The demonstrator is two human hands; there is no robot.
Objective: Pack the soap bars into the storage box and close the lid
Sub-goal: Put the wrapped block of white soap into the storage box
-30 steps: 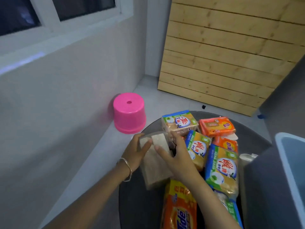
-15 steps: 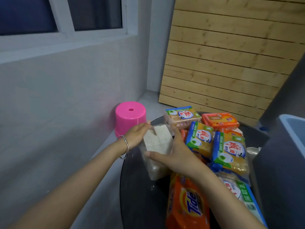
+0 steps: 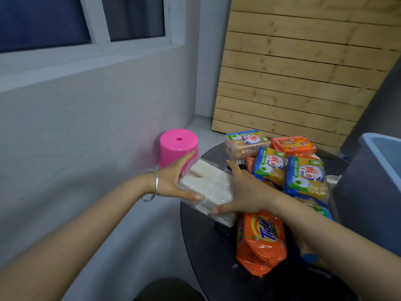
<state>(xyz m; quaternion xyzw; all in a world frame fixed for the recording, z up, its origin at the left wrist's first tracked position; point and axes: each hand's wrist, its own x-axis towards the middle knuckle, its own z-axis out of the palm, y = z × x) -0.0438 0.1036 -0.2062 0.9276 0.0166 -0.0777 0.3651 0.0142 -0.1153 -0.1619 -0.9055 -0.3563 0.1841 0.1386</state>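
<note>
Lifted and tilted flat, clear-wrapped white soap pack (image 3: 208,187) between both hands

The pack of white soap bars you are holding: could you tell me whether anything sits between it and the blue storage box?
Yes: the blue-and-yellow soap packs are piled on the table between the white soap pack and the storage box.

Both hands gripping white soap pack (image 3: 209,187), round table (image 3: 201,246)

Soap packs (image 3: 301,168) piled on table (image 3: 201,246), far-to-right side; storage box (image 3: 373,192) at right edge. Stool (image 3: 178,146) on floor beyond left edge.
</note>
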